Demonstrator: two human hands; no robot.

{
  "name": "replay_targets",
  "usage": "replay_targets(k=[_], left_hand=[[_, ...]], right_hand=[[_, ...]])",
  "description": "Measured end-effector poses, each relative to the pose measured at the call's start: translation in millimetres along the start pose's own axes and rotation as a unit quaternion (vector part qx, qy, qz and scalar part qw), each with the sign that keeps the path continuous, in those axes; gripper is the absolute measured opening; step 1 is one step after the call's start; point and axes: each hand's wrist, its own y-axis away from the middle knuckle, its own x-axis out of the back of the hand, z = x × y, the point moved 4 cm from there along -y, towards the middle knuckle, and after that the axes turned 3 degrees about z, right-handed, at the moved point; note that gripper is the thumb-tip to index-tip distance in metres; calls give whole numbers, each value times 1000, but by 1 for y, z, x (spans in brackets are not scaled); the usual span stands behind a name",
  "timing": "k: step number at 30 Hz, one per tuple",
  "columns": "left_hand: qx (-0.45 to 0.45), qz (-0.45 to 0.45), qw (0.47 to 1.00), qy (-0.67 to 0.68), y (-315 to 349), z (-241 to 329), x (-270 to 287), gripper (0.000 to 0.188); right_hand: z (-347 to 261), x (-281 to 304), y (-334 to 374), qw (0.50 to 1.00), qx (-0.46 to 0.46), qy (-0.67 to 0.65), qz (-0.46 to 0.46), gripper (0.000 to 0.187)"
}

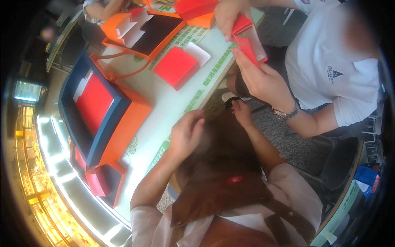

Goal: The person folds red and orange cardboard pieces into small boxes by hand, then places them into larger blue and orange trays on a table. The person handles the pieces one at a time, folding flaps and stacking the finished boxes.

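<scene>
My left hand (187,133) hovers by the table's near edge beside my brown apron (226,152). Its fingers are curled in toward the thumb, and nothing shows in them. Over the far end of the apron, my right hand (242,113) has its fingers closed at something small and dark, whose kind I cannot make out. Across from me, another person's hands hold a red paper box (249,43) with its side open. Nearest to my left hand on the table are a closed red box (177,66) with a white flap out and a large orange carton (133,119).
Inside the blue-rimmed orange carton lies a red box (94,103). An orange tray (150,35) with a dark inside stands farther back, beside more red boxes (193,9). Another open carton (113,183) sits at the table's left. A dark chair (333,160) stands to my right.
</scene>
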Motion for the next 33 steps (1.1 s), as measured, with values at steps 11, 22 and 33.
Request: replay_targets(k=[11, 22, 33], left_hand=[[-6, 9, 1000, 1, -1, -1, 0, 21], [-12, 12, 1000, -3, -2, -2, -1, 19], [-33, -6, 999, -24, 0, -7, -3, 20]], right_hand=[[8, -5, -2, 999, 15, -25, 18, 32], [4, 0, -1, 999, 36, 1, 21, 32], [0, 2, 1, 1000, 15, 5, 21, 30]])
